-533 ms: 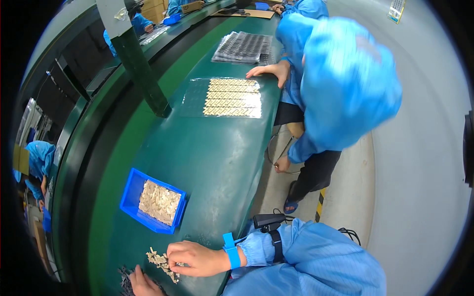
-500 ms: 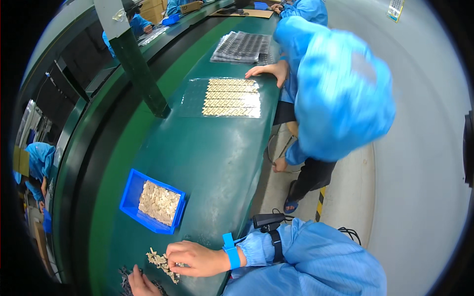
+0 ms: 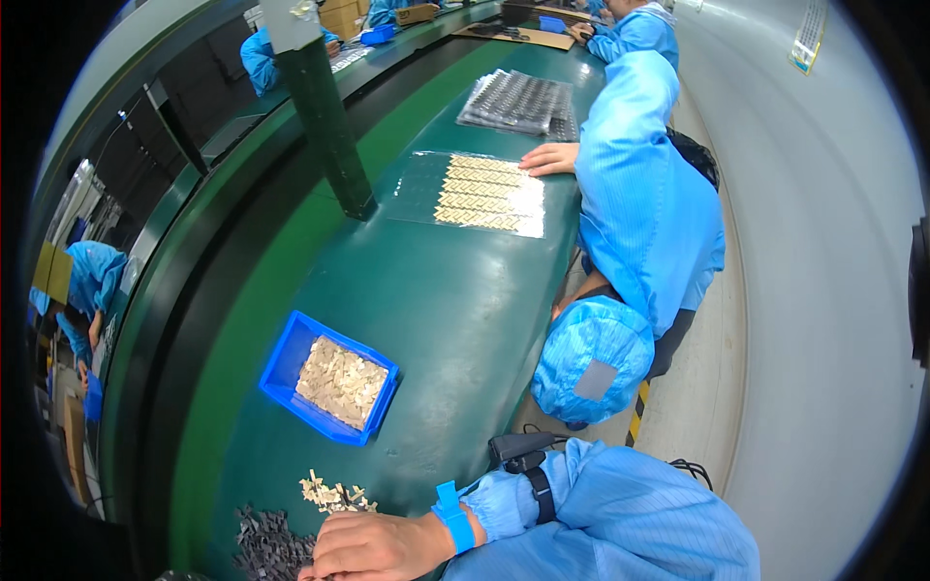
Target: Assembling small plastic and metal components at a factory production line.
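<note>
My right hand is low over the green table, its fingers curled together and their tips pointing down near the lower edge. Whatever they may pinch is hidden. A blue strap circles that wrist. Against the fingers lies a heap of small dark grey pieces. Just beyond the knuckles is a small scatter of pale beige flat pieces, partly covered by the hand. A blue bin stands farther off, with many beige pieces in it. My left hand is out of view.
Clear plastic sheets with rows of gold-coloured pieces lie farther up the table, beneath a co-worker's hand. That co-worker bends down beside the table's right edge. Stacked dark sheets lie beyond. A green post rises at the left.
My left hand has gone out of view. My right hand has moved down toward the dark heap, uncovering part of the beige scatter. The co-worker has bent lower. The view has shifted.
</note>
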`<move>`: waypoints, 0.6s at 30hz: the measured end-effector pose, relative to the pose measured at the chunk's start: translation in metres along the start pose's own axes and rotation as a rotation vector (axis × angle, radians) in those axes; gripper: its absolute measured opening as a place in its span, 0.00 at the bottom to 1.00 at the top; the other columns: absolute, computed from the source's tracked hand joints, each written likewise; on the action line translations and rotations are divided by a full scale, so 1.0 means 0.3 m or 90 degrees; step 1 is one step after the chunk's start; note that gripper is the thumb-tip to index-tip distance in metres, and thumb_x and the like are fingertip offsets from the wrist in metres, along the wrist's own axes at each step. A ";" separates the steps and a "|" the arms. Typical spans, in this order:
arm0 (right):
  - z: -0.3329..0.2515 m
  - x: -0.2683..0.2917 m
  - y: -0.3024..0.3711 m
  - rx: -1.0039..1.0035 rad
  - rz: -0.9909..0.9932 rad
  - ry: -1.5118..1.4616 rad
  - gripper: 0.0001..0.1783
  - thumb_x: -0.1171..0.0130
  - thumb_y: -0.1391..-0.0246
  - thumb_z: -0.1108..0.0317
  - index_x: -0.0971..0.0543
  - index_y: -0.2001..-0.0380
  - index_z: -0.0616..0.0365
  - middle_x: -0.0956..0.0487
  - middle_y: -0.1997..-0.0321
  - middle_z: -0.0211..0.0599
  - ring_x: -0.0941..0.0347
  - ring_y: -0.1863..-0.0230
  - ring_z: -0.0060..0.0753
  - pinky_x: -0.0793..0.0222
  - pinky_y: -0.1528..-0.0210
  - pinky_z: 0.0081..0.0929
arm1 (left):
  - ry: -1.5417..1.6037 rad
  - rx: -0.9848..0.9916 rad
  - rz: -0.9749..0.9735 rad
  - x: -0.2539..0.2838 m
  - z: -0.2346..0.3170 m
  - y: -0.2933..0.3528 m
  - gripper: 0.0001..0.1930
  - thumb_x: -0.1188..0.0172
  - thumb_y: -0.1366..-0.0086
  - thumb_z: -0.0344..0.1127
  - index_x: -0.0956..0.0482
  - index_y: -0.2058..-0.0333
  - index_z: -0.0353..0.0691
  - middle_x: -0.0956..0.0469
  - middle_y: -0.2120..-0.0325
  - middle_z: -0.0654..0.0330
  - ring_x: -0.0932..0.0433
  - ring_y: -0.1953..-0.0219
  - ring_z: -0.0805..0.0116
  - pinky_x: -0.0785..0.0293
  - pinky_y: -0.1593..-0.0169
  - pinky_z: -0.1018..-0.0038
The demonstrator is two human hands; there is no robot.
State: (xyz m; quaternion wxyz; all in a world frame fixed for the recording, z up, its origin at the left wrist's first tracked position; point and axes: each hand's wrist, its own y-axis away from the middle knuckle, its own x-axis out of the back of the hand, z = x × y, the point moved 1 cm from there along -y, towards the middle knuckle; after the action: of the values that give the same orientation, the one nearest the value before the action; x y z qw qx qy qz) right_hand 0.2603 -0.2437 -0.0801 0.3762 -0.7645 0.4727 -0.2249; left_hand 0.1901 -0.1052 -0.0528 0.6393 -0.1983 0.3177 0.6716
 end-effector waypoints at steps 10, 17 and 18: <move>0.007 -0.026 -0.033 -0.086 -0.154 0.077 0.15 0.44 0.56 0.68 0.29 0.62 0.60 0.28 0.65 0.36 0.31 0.65 0.40 0.35 0.62 0.31 | -0.068 -0.004 0.182 0.022 0.000 0.043 0.08 0.46 0.49 0.24 0.27 0.67 0.30 0.26 0.67 0.48 0.25 0.66 0.54 0.28 0.64 0.65; 0.061 -0.041 -0.037 -0.253 -0.151 -0.001 0.15 0.37 0.63 0.77 0.26 0.67 0.63 0.24 0.70 0.38 0.27 0.69 0.35 0.32 0.67 0.28 | -0.107 -0.071 0.119 0.105 -0.031 0.017 0.14 0.47 0.44 0.19 0.28 0.58 0.28 0.24 0.63 0.49 0.23 0.63 0.66 0.26 0.57 0.75; 0.063 -0.053 -0.031 -0.305 -0.089 -0.047 0.15 0.37 0.62 0.77 0.27 0.67 0.63 0.24 0.69 0.38 0.27 0.68 0.33 0.32 0.66 0.28 | -0.103 -0.074 0.123 0.115 -0.027 0.022 0.14 0.47 0.44 0.19 0.28 0.58 0.28 0.24 0.63 0.49 0.23 0.63 0.66 0.26 0.57 0.75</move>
State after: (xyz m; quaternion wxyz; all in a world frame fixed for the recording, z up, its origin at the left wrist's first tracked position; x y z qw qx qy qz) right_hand 0.2716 -0.2202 -0.0842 0.1851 -0.8704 0.4442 -0.1037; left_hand 0.1788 -0.0853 -0.0806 0.5826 -0.1489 0.2432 0.7611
